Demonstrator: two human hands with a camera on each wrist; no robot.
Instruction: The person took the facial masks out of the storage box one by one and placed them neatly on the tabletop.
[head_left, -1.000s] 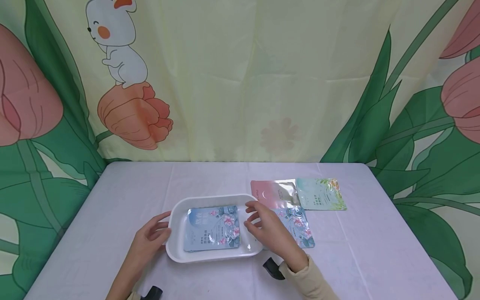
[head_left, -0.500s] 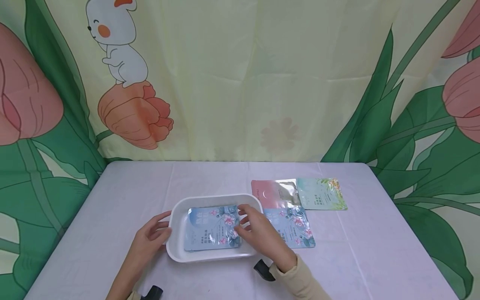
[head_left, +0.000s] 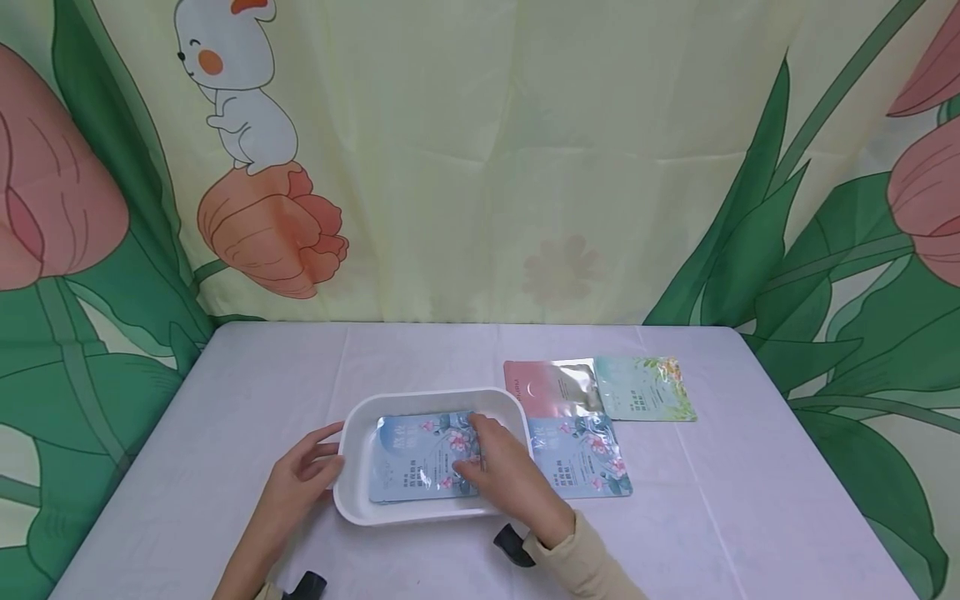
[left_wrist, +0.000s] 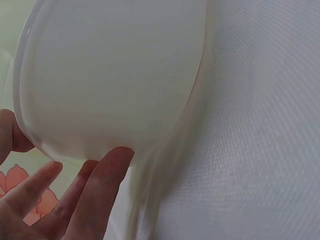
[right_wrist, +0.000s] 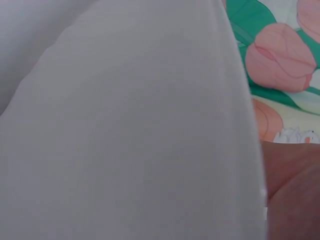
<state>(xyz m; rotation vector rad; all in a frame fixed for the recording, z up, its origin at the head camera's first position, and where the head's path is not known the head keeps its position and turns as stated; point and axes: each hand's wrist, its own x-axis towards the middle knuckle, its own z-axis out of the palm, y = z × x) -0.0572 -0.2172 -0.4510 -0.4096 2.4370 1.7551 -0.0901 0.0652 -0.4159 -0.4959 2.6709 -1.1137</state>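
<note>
A white tray [head_left: 356, 467] stands on the table, with a blue flower-printed sheet mask packet [head_left: 412, 458] lying flat in it. My left hand [head_left: 303, 471] rests against the tray's left end. In the left wrist view its straight fingertips [left_wrist: 117, 157] touch the tray's outer wall. Over the tray's right half, my right hand [head_left: 510, 475] holds the packet by its right end, thumb on the printed face. The right wrist view shows mostly the tray's outer wall [right_wrist: 150, 125], which hides those fingers.
Right of the tray lie a matching blue packet [head_left: 570, 458], a pink and silver packet [head_left: 551, 387] and a pale green packet [head_left: 645, 387], edge to edge. A white cloth [head_left: 660, 533] covers the table. A printed curtain [head_left: 450, 167] hangs behind its back edge.
My right hand has moved left and slightly down from the tray's right rim onto the packet's right end. My left hand, the tray and the packets have stayed put.
</note>
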